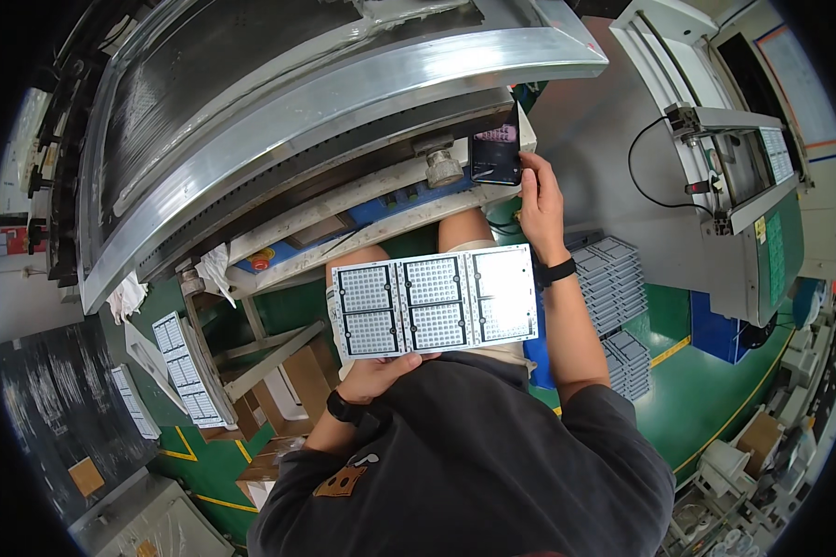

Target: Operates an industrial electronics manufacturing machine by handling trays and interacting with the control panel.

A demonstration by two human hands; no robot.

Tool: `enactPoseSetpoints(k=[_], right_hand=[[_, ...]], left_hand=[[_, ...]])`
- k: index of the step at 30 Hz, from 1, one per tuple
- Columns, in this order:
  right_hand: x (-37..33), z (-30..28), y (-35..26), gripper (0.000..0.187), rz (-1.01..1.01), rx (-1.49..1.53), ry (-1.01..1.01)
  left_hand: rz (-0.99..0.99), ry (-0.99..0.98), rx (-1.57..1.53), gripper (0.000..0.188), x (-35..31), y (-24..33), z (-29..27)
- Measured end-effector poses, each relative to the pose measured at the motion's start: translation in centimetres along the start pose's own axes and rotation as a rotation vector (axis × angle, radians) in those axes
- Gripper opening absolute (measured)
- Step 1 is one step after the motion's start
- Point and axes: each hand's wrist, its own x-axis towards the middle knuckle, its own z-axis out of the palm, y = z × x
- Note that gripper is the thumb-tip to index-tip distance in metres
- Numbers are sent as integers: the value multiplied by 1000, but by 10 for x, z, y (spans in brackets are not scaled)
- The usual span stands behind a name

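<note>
My left hand (381, 376) is closed on the near edge of a white circuit board panel (402, 306), its thumb lying on top. The panel has three pairs of dark-framed grids, and glare washes out its right third. It is held over my lap. Farther off to the right, my right hand (541, 200) is at the right edge of a black smartphone (495, 162), thumb and finger closed at its lower corner. The phone's screen is lit, with a pinkish picture in its upper part. It is beside the machine's pale ledge, and some of my fingers are hidden.
A large metal-framed machine (344, 88) spans the far side, with a knob (443, 167) underneath. Stacked panels (608, 278) stand right of my arm. More panels (190, 371) lean at left beside cardboard boxes (302, 381). A grey machine (604, 121) stands at far right.
</note>
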Motion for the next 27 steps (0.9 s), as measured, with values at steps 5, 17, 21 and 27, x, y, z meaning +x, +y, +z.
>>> enactPoseSetpoints(k=[5,17,21,27], right_hand=[[4,-1,-4,28,-92,-107,20],[6,-7,-10,38,-78,-61,-152],[6,-7,-7,37,-84,-77,-130],[6,-3,-3,35,-211,-318,-49]], left_hand=[[21,-12,32,41,1,1,1],[36,-1,50,38,1,2,1],[20,1,21,41,0,1,-1],[27,34,13,33,1,2,2]])
